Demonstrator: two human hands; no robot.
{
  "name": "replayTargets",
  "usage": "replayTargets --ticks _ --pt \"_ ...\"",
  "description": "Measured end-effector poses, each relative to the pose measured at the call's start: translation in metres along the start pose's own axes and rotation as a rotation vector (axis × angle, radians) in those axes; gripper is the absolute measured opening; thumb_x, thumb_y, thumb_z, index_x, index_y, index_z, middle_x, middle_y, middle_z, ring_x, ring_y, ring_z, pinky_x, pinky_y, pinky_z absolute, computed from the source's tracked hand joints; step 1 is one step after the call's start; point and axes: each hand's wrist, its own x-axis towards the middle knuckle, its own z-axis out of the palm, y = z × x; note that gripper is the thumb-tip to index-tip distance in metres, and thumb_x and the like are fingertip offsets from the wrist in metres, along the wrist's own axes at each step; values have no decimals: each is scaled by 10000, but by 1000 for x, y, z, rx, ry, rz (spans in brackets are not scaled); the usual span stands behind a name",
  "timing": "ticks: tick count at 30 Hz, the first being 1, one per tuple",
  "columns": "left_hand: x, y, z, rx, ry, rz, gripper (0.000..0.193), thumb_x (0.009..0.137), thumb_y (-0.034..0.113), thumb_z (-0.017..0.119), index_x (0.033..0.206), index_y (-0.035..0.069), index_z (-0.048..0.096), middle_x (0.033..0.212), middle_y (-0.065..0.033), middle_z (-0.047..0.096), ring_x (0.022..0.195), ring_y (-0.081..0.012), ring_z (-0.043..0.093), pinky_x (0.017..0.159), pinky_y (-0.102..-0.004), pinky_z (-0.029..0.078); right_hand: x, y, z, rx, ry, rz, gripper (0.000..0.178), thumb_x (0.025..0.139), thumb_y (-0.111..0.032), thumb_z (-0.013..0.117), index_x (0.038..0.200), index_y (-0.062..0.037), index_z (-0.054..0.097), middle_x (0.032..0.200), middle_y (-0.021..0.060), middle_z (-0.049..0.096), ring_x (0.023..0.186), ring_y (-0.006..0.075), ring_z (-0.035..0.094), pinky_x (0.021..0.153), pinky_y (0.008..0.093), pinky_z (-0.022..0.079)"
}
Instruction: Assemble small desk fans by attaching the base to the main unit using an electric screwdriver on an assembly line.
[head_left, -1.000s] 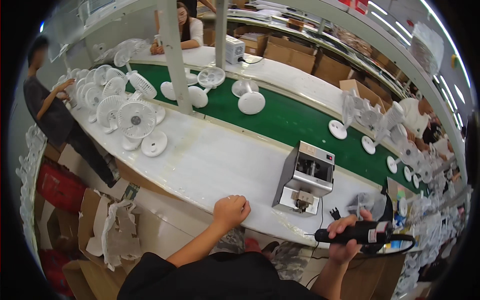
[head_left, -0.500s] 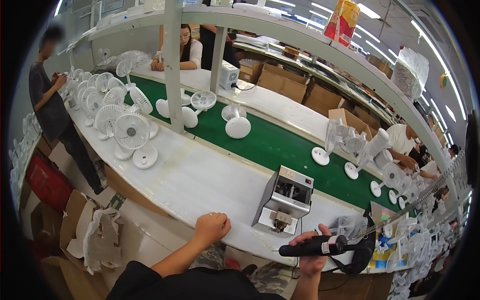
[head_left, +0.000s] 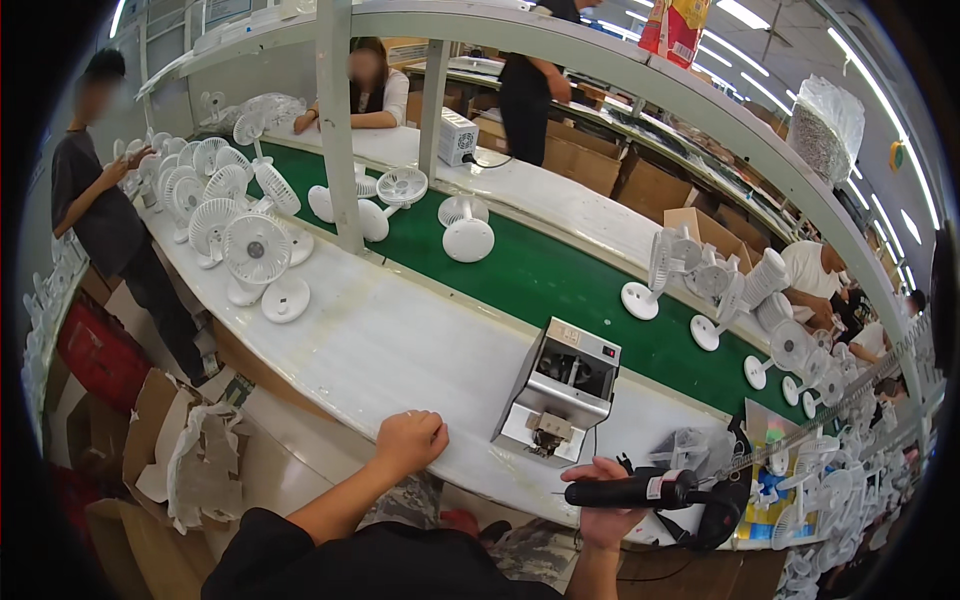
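My left hand (head_left: pixel 412 440) is curled into a fist at the near edge of the white worktable (head_left: pixel 370 345). Its inner side is turned away, so anything within it is hidden. My right hand (head_left: pixel 612 525) holds a black electric screwdriver (head_left: pixel 625 491) lying sideways, with its thin bit pointing left and fingers showing behind the body. A coiled spring cord (head_left: pixel 800 430) runs from its right end up to the right. Between and beyond my hands stands a silver boxy machine (head_left: pixel 560 395) with an open top, apart from both.
White desk fans (head_left: pixel 255 250) crowd the table's left end; more (head_left: pixel 650 275) stand along the green belt (head_left: pixel 540 285). A shelf post (head_left: pixel 341 130) rises ahead. A plastic bag (head_left: pixel 690 450) lies right of the machine. Co-workers stand left (head_left: pixel 110 200) and behind (head_left: pixel 527 90).
The view has shifted slightly. My fist sits a little further left in the picture, and the screwdriver stays in my right hand. A standing person has come further into sight behind the belt.
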Motion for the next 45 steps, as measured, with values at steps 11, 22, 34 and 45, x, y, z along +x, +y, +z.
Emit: replayTargets --ticks 11,22,34,45 --pt "0 0 -2 -6 -28 -10 158 745 137 636 647 118 513 593 -27 534 537 -236 534 481 -331 410 5 -5 18 90 45 -64 731 898 -592 319 1313 -29 532 1142 277 610 1102 383 551 979 435 355" --pt "-3 -5 1 -11 -15 -9 146 742 126 636 654 110 520 587 -32 526 528 -240 519 489 -333 404 -15 33 -4 103 216 113 590 895 -445 433 1201 39 576 1128 237 629 1038 339 605 935 387 414" --pt "-5 -11 -3 -35 -101 -43 140 746 122 633 669 104 518 594 -29 515 535 -244 502 497 -337 395 -18 40 1 -92 542 12 303 847 -236 542 950 31 641 891 136 650 849 243 615 801 302 460" --pt "-2 -19 -2 -80 -81 -39 137 757 108 626 678 101 514 584 -24 484 527 -227 465 499 -332 377 -15 85 -45 -1008 548 102 123 829 -113 597 881 -3 617 822 68 616 692 160 526 690 278 441"
